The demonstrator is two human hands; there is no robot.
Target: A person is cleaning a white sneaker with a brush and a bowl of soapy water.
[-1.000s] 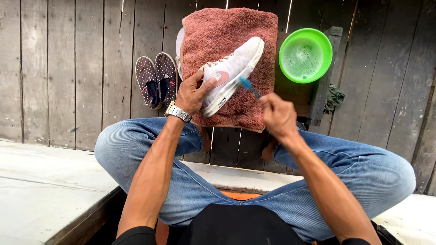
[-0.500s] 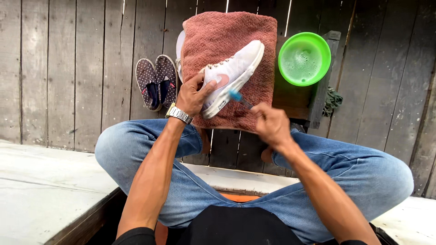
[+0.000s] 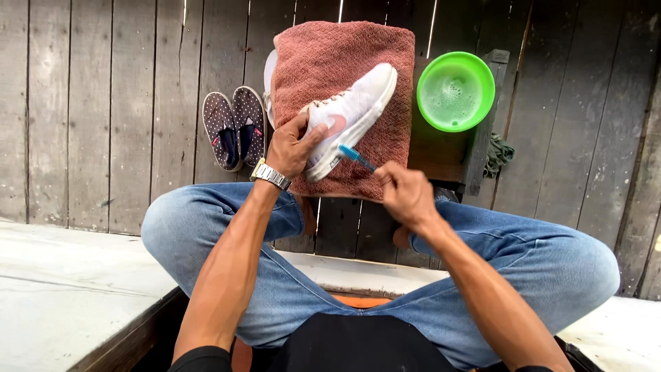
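Head view: left hand (image 3: pixel 292 145) clamped around white sneaker (image 3: pixel 351 117), tilting its sole edge toward right hand (image 3: pixel 406 196), steadied for scrubbing. Right fingers pinching blue toothbrush (image 3: pixel 354 157), bristles against sole. Beneath the grip, reddish towel (image 3: pixel 344 55); beyond brush hand, green soapy bowl (image 3: pixel 456 91).

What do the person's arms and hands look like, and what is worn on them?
Both arms are bare from the upper arm down; only the edge of a short black sleeve shows on the left. The left hand has a silver metal watch at its wrist. The right hand wears nothing: no glove, ring or band visible.
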